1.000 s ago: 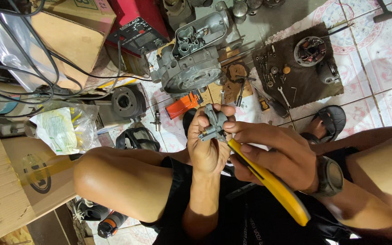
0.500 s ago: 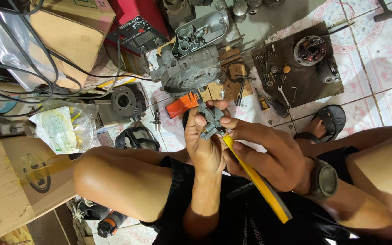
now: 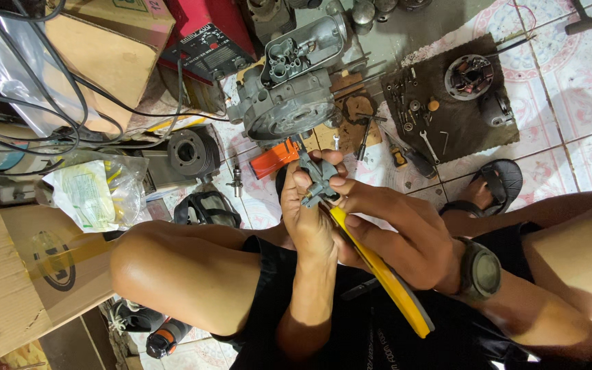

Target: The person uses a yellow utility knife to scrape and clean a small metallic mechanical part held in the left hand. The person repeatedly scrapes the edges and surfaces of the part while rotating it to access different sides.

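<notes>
Yellow plastic stands out first: the long handle of a screwdriver (image 3: 381, 274) runs from the person's lap up to a small grey metal part (image 3: 318, 178) held over the knees. Compared with half a second ago, the handle lies a little flatter and the part sits slightly lower and closer to the body, though both hands keep the same grasp. The work on the part appears to be continuing, not finished.

The left hand (image 3: 310, 219) rises upright from the lap, forearm vertical in the head view, fingers curled around the grey part with the thumb pressed on its side. The right hand (image 3: 399, 233) comes in from the side, watch on its wrist, fingers closed around the screwdriver's shaft near the tip and pressing it against the part. The two hands touch each other.

Beyond them, on the tiled floor, lies a grey engine casing (image 3: 289, 103), an orange tool (image 3: 274, 157) and a dark mat (image 3: 447, 130) strewn with small parts.
</notes>
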